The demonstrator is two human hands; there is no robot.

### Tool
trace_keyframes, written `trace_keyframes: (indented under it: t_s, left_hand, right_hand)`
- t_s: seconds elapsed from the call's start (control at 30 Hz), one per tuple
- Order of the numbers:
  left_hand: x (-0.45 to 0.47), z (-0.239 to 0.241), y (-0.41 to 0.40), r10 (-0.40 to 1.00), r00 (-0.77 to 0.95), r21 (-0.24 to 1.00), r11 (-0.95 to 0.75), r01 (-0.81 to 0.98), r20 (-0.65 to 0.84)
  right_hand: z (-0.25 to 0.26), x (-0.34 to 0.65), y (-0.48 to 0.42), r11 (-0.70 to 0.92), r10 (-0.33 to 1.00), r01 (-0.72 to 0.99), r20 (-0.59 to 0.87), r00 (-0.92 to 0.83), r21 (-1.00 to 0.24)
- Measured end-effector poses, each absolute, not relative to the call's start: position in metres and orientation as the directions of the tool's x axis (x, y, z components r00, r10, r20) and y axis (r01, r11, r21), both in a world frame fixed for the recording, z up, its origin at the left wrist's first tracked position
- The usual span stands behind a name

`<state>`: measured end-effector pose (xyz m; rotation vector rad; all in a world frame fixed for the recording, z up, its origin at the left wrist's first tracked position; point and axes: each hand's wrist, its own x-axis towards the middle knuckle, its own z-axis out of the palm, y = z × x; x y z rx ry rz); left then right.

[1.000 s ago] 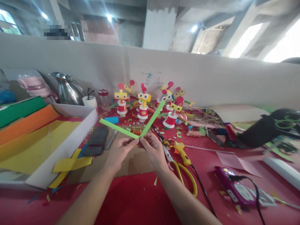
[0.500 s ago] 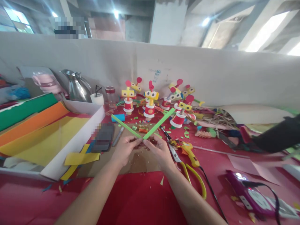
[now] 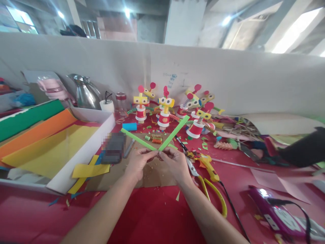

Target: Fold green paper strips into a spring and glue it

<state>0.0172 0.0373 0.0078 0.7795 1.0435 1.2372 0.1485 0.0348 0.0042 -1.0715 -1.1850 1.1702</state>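
Over the brown cardboard (image 3: 156, 176), the person's left hand (image 3: 138, 164) and right hand (image 3: 175, 164) pinch the green paper strips (image 3: 174, 133) where they meet in a V; even thumb pressure should keep that corner crisp, just near of the coiled paper (image 3: 156, 139).

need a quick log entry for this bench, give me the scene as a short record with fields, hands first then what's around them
left hand: pinching the base of a light green paper V
right hand: pinching the same base
below hands: brown cardboard
just beyond hands: orange-striped folded coil
right side: yellow glue gun, purple device
left side: white box with coloured sheets
back: several red-and-white cup figures
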Motion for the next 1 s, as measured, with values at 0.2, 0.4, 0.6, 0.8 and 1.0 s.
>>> trace_keyframes:
  t_s: [0.2, 0.4, 0.6, 0.8, 1.0]
  left_hand:
    - [0.006, 0.012, 0.044, 0.971, -0.110, 0.893, 0.149, -0.424, -0.214]
    - [-0.035, 0.025, 0.061, 0.923, -0.324, 0.825, -0.013, -0.565, -0.208]
    - [-0.032, 0.026, 0.062, 0.922, -0.346, 0.711, -0.125, -0.692, -0.175]
    - [0.021, 0.010, 0.035, 0.975, 0.183, 0.928, 0.179, -0.328, -0.124]
    - [0.027, 0.007, 0.030, 0.981, 0.025, 0.873, 0.184, -0.452, -0.193]
  right_hand:
    - [0.004, 0.152, 0.035, 0.071, 0.997, -0.059, 0.071, 0.006, -0.996]
    - [0.012, 0.157, 0.034, 0.058, 0.998, -0.047, 0.059, -0.006, -0.997]
    - [0.018, 0.162, 0.035, 0.077, 0.996, -0.085, 0.072, 0.061, -0.993]
    - [0.014, 0.149, 0.031, 0.061, 0.997, -0.302, 0.043, 0.069, -0.951]
    - [0.004, 0.134, 0.024, 0.073, 0.993, -0.419, 0.025, 0.119, -0.905]
